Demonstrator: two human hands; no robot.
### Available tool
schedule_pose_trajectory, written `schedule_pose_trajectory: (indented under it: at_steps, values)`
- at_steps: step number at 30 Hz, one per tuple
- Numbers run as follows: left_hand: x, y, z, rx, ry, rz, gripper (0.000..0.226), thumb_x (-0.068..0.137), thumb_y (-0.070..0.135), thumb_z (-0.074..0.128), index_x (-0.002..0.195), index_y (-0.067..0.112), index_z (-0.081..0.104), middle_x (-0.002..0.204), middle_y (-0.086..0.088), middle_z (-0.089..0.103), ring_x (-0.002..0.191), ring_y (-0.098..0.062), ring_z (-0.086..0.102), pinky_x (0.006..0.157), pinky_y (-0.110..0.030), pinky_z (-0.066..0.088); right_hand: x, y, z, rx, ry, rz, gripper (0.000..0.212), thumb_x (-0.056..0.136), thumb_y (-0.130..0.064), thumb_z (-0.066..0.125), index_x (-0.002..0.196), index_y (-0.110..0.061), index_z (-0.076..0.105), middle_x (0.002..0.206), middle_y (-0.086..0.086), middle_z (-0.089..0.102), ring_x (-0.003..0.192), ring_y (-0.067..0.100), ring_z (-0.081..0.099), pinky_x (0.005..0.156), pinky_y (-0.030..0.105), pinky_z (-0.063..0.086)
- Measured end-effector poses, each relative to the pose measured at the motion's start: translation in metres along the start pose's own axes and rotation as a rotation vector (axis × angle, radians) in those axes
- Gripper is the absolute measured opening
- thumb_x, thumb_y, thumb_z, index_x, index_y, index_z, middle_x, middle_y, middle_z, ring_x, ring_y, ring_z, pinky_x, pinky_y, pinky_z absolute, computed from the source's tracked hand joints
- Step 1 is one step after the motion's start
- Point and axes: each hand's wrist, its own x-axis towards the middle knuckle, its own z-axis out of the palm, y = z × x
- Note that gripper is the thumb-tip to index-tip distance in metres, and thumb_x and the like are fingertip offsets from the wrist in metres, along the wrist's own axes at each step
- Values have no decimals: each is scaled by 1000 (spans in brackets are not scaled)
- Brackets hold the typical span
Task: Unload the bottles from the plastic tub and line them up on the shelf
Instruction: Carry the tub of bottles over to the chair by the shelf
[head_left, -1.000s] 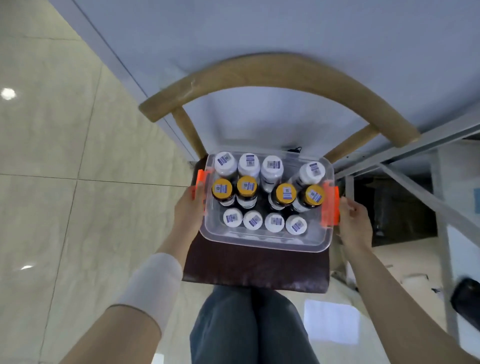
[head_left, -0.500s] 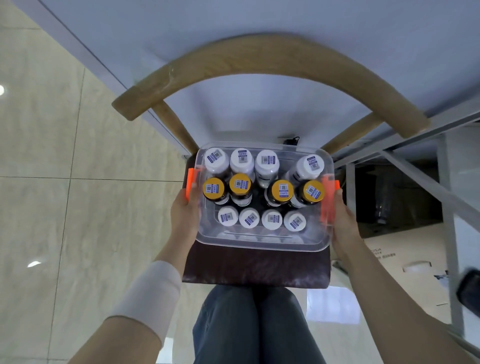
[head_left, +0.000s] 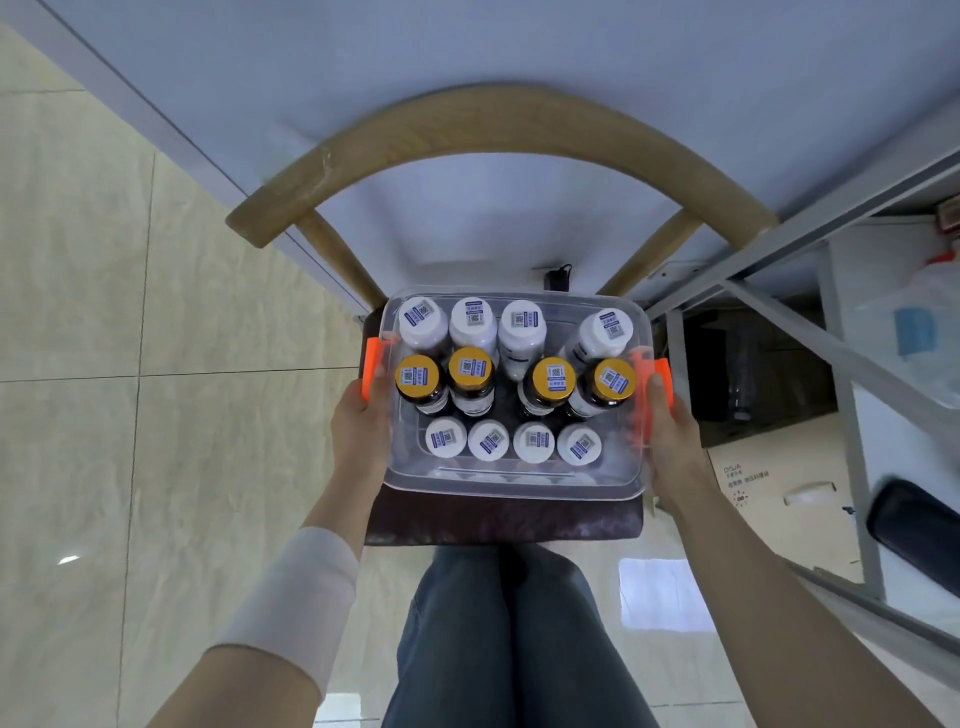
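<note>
A clear plastic tub (head_left: 511, 480) with orange side latches sits on a dark chair seat (head_left: 498, 522) straight below me. It holds several upright bottles in rows: tall white bottles (head_left: 472, 318) at the back, dark bottles with yellow caps (head_left: 418, 376) in the middle, small white-capped bottles (head_left: 533, 441) in front. My left hand (head_left: 361, 423) grips the tub's left side at its orange latch. At the right latch, my right hand (head_left: 670, 431) grips the other side.
The chair's curved wooden backrest (head_left: 498, 124) arches behind the tub, against a pale wall. A grey metal shelf frame (head_left: 810, 343) stands to the right, with a cardboard box (head_left: 779, 499) on the floor beneath. Tiled floor lies to the left. My legs show below.
Both hands have closed in tighter on the tub's sides, and the tub has come nearer to me and off the seat's back.
</note>
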Motion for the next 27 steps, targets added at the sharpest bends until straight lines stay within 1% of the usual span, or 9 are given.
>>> schedule_pose_trajectory:
  at_steps: [2, 5, 9, 14, 17, 19, 21, 24, 27]
  values:
    - [-17, 7, -12, -13, -21, -8, 47, 92, 51, 39, 68, 11, 45, 60, -1, 47, 56, -16, 43, 53, -26, 34, -22, -2, -12, -10, 10, -1, 56, 81, -68, 40, 107, -22, 58, 104, 7, 64, 99, 27, 61, 95, 48, 49]
    - [-47, 17, -34, -9, -54, -16, 43, 91, 52, 41, 65, 18, 44, 61, 0, 48, 58, -17, 44, 57, -29, 37, -61, -1, -31, 24, 51, 49, 71, 72, -76, 40, 112, -20, 56, 110, 9, 64, 102, 29, 60, 96, 51, 47]
    - [-89, 33, -66, 22, -121, 32, 50, 83, 62, 37, 65, 15, 45, 61, -1, 48, 63, -25, 46, 60, -32, 36, -120, 8, -56, 111, 145, 57, 58, 86, -59, 43, 123, -16, 55, 109, 6, 61, 102, 27, 57, 91, 40, 48]
    - [-142, 47, -98, 73, -225, 135, 56, 86, 64, 35, 62, 16, 46, 62, -3, 51, 59, -20, 47, 56, -32, 36, -196, 41, -83, 199, 205, 74, 60, 78, -68, 43, 110, -19, 56, 97, 6, 60, 85, 24, 56, 71, 35, 49]
    - [-165, 43, -107, 147, -281, 208, 58, 86, 66, 33, 64, 14, 48, 69, -8, 56, 69, -28, 52, 66, -35, 40, -237, 63, -101, 289, 258, 83, 48, 84, -62, 43, 97, -17, 53, 81, 6, 57, 64, 19, 50, 54, 28, 41]
    - [-178, 40, -105, 206, -309, 251, 66, 86, 67, 31, 76, 6, 56, 80, -15, 62, 78, -33, 57, 72, -39, 44, -262, 81, -113, 324, 293, 92, 46, 86, -60, 42, 96, -16, 51, 77, 6, 56, 59, 18, 49, 52, 28, 40]
    - [-237, 44, -84, 305, -442, 364, 70, 87, 65, 30, 86, 1, 59, 86, -16, 63, 82, -34, 58, 73, -40, 44, -307, 129, -157, 456, 417, 146, 44, 87, -59, 42, 92, -16, 51, 77, 6, 56, 61, 18, 50, 54, 29, 40]
    - [-286, 37, -62, 355, -544, 468, 65, 90, 60, 31, 84, 2, 59, 83, -14, 62, 79, -31, 56, 68, -36, 40, -334, 174, -191, 542, 507, 184, 43, 85, -59, 44, 79, -18, 51, 75, 5, 55, 61, 19, 49, 54, 29, 39]
    - [-285, 32, -60, 329, -530, 467, 58, 91, 56, 34, 81, 4, 57, 80, -11, 60, 77, -29, 55, 68, -36, 39, -332, 179, -192, 554, 497, 155, 41, 85, -60, 45, 82, -19, 52, 72, 4, 53, 57, 17, 46, 51, 28, 36]
